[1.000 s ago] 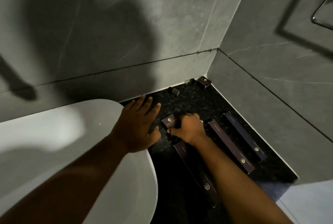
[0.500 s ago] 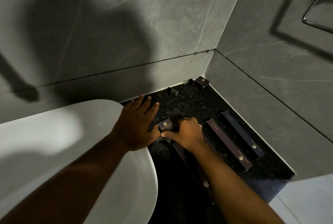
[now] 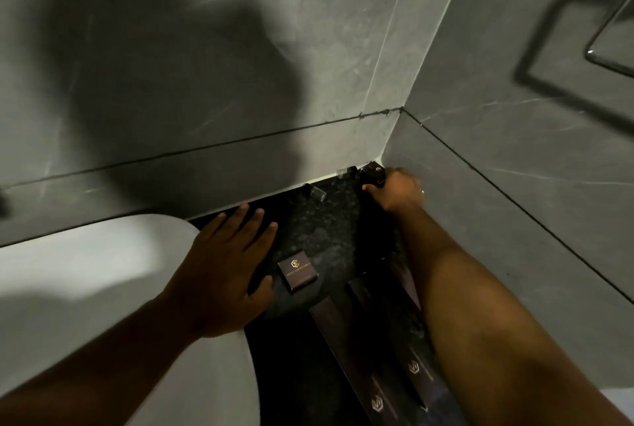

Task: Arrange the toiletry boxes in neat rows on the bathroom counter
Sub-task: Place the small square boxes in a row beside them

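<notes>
- Reaching into the far corner, the right hand [image 3: 398,190] curls its fingers around a small dark box [image 3: 372,172].
- Left hand [image 3: 224,259] lies spread flat on the black table [image 3: 329,223], just beside a square box [image 3: 297,271].
- Long boxes [image 3: 346,350] lie near the right forearm.

Gold hexagon logo on small box [image 3: 297,275], text beneath unreadable, same logo on long boxes [image 3: 346,357]

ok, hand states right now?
Left hand: open, flat, holding nothing.
Right hand: fingers on the corner box; grasp cannot be told.
</notes>
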A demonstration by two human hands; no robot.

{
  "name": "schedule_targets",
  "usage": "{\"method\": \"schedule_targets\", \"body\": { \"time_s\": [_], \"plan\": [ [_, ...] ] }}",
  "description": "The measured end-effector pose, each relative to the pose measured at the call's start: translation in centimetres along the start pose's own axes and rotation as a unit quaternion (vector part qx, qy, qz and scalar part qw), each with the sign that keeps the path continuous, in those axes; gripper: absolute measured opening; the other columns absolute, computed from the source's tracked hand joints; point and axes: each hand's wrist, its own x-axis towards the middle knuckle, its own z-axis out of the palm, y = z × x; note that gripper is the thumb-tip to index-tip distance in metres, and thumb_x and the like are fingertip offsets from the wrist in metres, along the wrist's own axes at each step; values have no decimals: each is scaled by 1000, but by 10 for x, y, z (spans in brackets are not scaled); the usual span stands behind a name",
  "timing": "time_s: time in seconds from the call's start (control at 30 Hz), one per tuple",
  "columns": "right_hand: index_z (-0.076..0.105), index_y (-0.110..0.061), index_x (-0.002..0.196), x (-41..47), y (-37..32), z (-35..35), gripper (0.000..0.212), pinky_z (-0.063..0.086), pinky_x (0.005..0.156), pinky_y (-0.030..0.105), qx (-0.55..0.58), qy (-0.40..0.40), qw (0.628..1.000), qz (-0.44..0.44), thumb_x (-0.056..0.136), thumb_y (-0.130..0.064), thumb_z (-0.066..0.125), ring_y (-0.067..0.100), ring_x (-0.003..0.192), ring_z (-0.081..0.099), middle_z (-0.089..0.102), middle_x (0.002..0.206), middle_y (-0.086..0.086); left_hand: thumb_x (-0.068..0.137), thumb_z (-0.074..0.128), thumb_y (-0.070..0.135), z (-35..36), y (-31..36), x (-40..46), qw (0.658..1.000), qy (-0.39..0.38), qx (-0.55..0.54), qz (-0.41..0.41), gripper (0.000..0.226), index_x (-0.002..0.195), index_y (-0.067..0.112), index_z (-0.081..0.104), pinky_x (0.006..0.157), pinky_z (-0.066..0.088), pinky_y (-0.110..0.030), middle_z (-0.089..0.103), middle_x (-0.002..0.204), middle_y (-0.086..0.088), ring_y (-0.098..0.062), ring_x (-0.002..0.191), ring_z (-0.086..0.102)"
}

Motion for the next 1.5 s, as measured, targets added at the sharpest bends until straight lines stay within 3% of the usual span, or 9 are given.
{"method": "schedule_targets", "body": {
  "time_s": [0.27, 0.53, 0.67, 0.73, 0.87, 1.1, 1.33, 1.4, 1.5],
  "plan": [
    [52, -21, 125, 70, 5, 18, 43, 35, 106, 44, -27, -72, 997, -24, 84, -33, 59, 38, 122, 50, 55, 131, 18, 77, 43, 46, 4, 1, 3, 999, -10, 30, -8, 73, 142, 12, 41, 110, 21, -53, 36, 149, -16, -32, 141, 20],
    [57, -25, 123, 10, 6, 25, 70, 47, 98, 43, -23, -152, 988, -32, 69, -68, 54, 36, 117, 57, 61, 128, 16, 78, 41, 44, 1, 0, 0, 999, -26, 32, -18, 72, 142, 13, 42, 111, 15, -49, 39, 147, -17, -34, 141, 22],
    [68, -20, 109, -26, 17, 18, 69, 52, 93, 40, 18, -204, 978, -49, 57, -66, 71, 28, 107, 65, 71, 112, 10, 78, 42, 44, 2, 2, 4, 999, -20, 24, -19, 71, 140, 12, 43, 111, 15, -48, 42, 145, -19, -36, 139, 25],
    [66, -22, 111, -43, 14, 16, 74, 52, 93, 41, -13, -194, 978, -69, 51, -65, 72, 33, 109, 62, 65, 117, 12, 78, 42, 44, 2, 3, 3, 999, -17, 20, -23, 70, 140, 11, 44, 111, 16, -47, 43, 144, -20, -37, 138, 27],
    [57, -19, 124, -74, -2, 12, 62, 44, 102, 47, -71, -166, 981, -75, 70, -45, 71, 42, 122, 45, 45, 133, 16, 80, 40, 45, -1, 4, 2, 999, -11, 20, -27, 68, 138, 10, 46, 110, 17, -47, 44, 142, -22, -39, 136, 30],
    [66, -20, 104, -103, -15, 18, 58, 51, 91, 44, -32, -130, 988, -73, 66, -64, 67, 33, 107, 59, 67, 111, 11, 79, 40, 43, -2, 4, 1, 999, -10, 9, -29, 67, 136, 9, 48, 108, 26, -56, 47, 139, -25, -41, 135, 32],
    [28, -43, 143, -107, -26, 14, 69, 29, 109, 55, -97, -198, 967, -124, 82, -38, 59, 41, 133, 26, 21, 154, 9, 79, 40, 42, -2, 4, 1, 1000, -6, 11, -26, 67, 138, 11, 45, 108, 20, -54, 44, 141, -24, -41, 136, 30],
    [19, -38, 147, -108, -24, 15, 84, 30, 108, 55, -62, -203, 974, -82, 76, -48, 62, 41, 135, 27, 26, 152, 11, 79, 39, 43, -2, 3, 1, 1000, -6, 12, -25, 67, 138, 11, 45, 108, 19, -53, 44, 142, -24, -41, 136, 30],
    [39, -29, 136, -112, -27, 21, 88, 34, 106, 55, -27, -164, 986, -30, 63, -74, 56, 39, 129, 35, 43, 140, 13, 80, 38, 44, -2, 3, 1, 1000, -8, 12, -26, 67, 138, 11, 45, 108, 20, -53, 44, 142, -24, -41, 136, 29]
  ]
}}
